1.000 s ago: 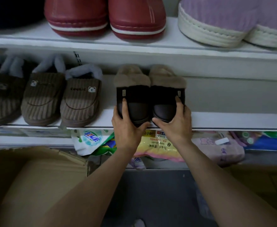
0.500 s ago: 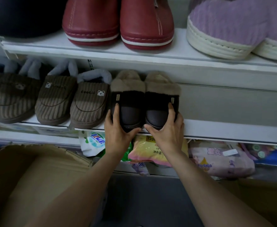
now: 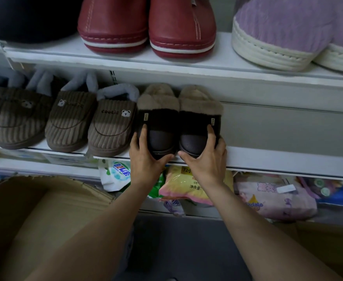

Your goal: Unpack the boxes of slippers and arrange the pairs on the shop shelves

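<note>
A pair of dark brown slippers with tan fleece cuffs stands side by side on the middle white shelf (image 3: 278, 159). My left hand (image 3: 146, 157) grips the toe of the left slipper (image 3: 160, 126). My right hand (image 3: 206, 159) grips the toe of the right slipper (image 3: 197, 126). The pair sits right beside a row of brown corduroy bear slippers (image 3: 109, 126), the left slipper touching the nearest one.
Red slippers (image 3: 146, 27) and purple slippers (image 3: 284, 33) stand on the shelf above. Packets of goods (image 3: 187, 185) fill the lowest shelf. An open cardboard box (image 3: 34, 220) sits at lower left. The middle shelf runs bare to the right of the dark pair.
Both hands slid the dark brown pair left along the shelf until it met the corduroy slippers. The view also shifted a little.
</note>
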Tool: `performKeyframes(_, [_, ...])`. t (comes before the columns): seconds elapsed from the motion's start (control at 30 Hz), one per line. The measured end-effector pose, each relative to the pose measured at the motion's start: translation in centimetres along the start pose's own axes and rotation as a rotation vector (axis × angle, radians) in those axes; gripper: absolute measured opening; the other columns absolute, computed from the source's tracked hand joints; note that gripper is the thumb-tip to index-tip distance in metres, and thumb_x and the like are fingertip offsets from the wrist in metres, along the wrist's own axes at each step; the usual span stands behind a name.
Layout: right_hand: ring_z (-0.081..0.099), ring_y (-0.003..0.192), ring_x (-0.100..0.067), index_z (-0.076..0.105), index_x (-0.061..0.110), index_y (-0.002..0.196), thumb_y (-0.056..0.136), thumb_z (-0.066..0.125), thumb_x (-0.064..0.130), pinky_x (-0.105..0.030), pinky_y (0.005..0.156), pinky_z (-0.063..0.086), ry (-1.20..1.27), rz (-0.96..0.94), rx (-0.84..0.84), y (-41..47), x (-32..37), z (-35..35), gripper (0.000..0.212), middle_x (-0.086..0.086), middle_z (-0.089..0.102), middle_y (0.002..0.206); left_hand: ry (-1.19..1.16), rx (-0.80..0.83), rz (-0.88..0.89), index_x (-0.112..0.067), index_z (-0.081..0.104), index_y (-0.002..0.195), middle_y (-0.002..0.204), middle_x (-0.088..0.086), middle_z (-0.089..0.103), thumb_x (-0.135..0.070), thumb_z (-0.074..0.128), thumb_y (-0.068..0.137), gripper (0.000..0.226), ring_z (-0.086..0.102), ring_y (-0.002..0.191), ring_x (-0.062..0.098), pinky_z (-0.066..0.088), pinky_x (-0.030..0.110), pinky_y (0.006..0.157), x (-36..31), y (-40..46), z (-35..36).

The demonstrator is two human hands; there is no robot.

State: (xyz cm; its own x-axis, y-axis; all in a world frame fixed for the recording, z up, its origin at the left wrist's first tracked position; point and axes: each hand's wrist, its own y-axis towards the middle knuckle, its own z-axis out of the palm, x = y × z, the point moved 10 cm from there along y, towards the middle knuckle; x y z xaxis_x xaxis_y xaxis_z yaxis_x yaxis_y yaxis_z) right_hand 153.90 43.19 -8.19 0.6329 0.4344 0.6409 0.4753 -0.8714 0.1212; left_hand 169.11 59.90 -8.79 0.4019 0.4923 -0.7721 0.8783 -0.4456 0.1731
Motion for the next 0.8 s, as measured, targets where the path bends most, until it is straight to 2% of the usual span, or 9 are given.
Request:
performKeyframes(0.43, [0.037, 0.137, -0.038, 0.019, 0.036, 0.155, 0.066, 0.081, 0.062, -0.047, 0.105, 0.043, -0.03, -0.006, 0.002, -0.5, 0.3, -0.1, 0.112, -0.015, 0.029, 0.153, 0.006, 0.013, 0.013, -0.02, 0.023, 0.157, 0.157, 0.026, 0.023, -0.042, 0.09, 0.064, 0.116, 0.025, 0.145, 0.039, 0.028, 0.049, 0.116, 0.0, -0.5, 0.0])
performKeyframes(0.67, [0.029, 0.145, -0.041, 0.012, 0.029, 0.158, 0.077, 0.074, 0.063, -0.045, 0.112, 0.036, -0.136, -0.018, 0.121, -0.6, 1.5, -0.9, 0.108, -0.021, 0.017, 0.161, 0.07, 0.096, -0.014, -0.019, 0.016, 0.158, 0.16, 0.026, 0.016, -0.042, 0.087, 0.07, 0.115, 0.021, 0.147, 0.04, 0.023, 0.045, 0.117, -0.9, -0.2, -0.4])
performKeyframes(0.8, [0.026, 0.147, -0.037, 0.022, 0.023, 0.157, 0.083, 0.068, 0.063, -0.044, 0.115, 0.033, -0.254, -0.046, 0.161, -1.8, 3.5, -2.5, 0.096, -0.016, 0.019, 0.163, 0.162, 0.189, 0.05, -0.014, 0.019, 0.157, 0.159, 0.024, 0.019, -0.042, 0.082, 0.077, 0.106, 0.022, 0.145, 0.04, 0.022, 0.044, 0.117, -2.3, -0.6, -2.1])
